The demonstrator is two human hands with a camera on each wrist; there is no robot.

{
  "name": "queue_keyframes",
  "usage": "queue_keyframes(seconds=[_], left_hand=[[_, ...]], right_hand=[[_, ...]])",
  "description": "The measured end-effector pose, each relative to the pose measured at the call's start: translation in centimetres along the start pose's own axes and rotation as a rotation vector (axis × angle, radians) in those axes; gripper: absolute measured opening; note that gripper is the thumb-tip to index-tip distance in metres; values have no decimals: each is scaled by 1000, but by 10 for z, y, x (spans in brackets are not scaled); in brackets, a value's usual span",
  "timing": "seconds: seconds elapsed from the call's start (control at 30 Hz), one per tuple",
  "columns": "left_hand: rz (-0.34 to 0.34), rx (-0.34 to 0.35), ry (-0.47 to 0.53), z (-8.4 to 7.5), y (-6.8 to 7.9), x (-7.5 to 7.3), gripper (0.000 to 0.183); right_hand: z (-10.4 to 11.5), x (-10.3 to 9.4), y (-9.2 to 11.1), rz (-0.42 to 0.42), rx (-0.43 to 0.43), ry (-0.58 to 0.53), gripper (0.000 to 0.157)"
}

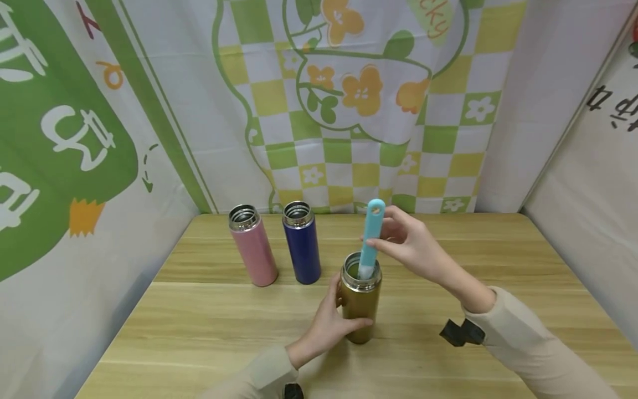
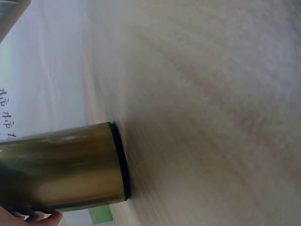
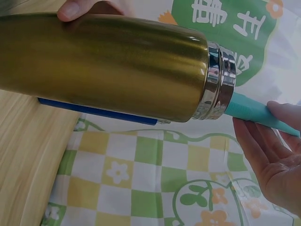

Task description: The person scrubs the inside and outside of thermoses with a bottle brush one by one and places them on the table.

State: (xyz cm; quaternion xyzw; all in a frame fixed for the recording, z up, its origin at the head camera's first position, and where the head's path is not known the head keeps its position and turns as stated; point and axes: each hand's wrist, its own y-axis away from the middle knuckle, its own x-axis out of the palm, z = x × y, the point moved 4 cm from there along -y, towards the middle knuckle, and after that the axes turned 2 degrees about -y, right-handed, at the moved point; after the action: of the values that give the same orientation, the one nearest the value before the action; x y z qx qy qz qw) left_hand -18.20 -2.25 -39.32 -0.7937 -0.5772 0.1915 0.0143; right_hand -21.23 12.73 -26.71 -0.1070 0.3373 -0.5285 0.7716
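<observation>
My left hand (image 1: 331, 321) is wrapped round the gold bottle (image 1: 360, 302), with my thumb on its front, and the bottle sits at two o'clock from that hand, its black foot down at the table (image 1: 199, 354). My right hand (image 1: 411, 246) pinches the light blue handle (image 1: 371, 230), which is at nine o'clock from it. The big thing here is how the two line up: the bottle's open mouth (image 1: 361, 284) looks up, and the handle's long way runs down into it, its top tipped just past twelve o'clock. My right hand is nearer the mouth; my left is lower down. I can't see what the handle's end touches inside. The dark blue bottle (image 1: 303, 249) and pink bottle (image 1: 256, 252) stand open at ten o'clock from the gold one.
</observation>
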Motion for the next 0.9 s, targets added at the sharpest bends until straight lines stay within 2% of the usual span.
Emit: queue_keyframes(seconds=[0.13, 0.27, 0.37, 0.47, 0.67, 0.77, 0.9], left_hand=[[4, 17, 1, 1, -1, 0, 88], [-29, 69, -56, -3, 0, -5, 86], [-70, 92, -103, -6, 2, -11, 84], [-101, 120, -121, -12, 3, -17, 82], [-133, 258, -165, -26, 7, -27, 74], [-137, 341, -197, -32, 10, -30, 72], [-136, 413, -253, -37, 13, -35, 70]], right_hand=[[-1, -3, 4, -29, -3, -13, 30], [-3, -10, 11, -112, -13, -80, 32], [-6, -17, 18, -193, -18, -200, 33], [-10, -25, 25, -280, 17, -315, 31], [-25, -35, 40, -417, 156, -493, 29], [-32, -35, 46, -460, 170, -576, 27], [-40, -32, 56, -508, 184, -655, 24]])
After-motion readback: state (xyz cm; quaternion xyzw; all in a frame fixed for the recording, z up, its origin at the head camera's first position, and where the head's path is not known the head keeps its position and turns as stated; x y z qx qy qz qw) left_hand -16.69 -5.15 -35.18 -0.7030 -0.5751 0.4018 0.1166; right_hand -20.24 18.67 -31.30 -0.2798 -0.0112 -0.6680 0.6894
